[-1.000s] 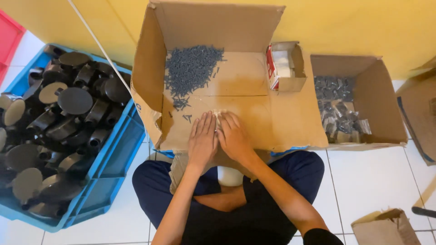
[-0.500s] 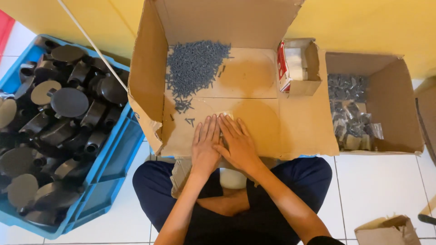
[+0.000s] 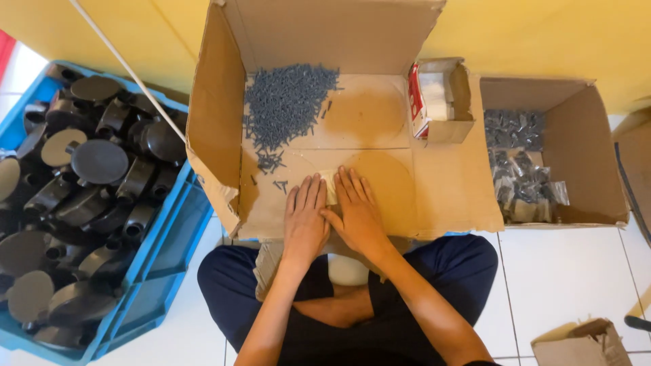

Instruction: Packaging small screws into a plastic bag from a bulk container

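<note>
Cardboard is what both hands rest on: the person sits cross-legged with a big open cardboard box (image 3: 447,196) laid across the lap. The left hand (image 3: 305,220) and right hand (image 3: 356,213) lie flat, fingers spread, side by side. Between them shows a small pale yellowish piece (image 3: 331,186), pressed under the fingertips; what it is I cannot tell. Compared with a second ago, the hands have barely shifted; they were already together at the same spot, so whatever they press is being held down, not picked up. A heap of grey screws (image 3: 288,102) lies further back in the box, well apart from the fingers. A blue crate (image 3: 169,251) of black plastic parts (image 3: 98,159) stands to the left.
</note>
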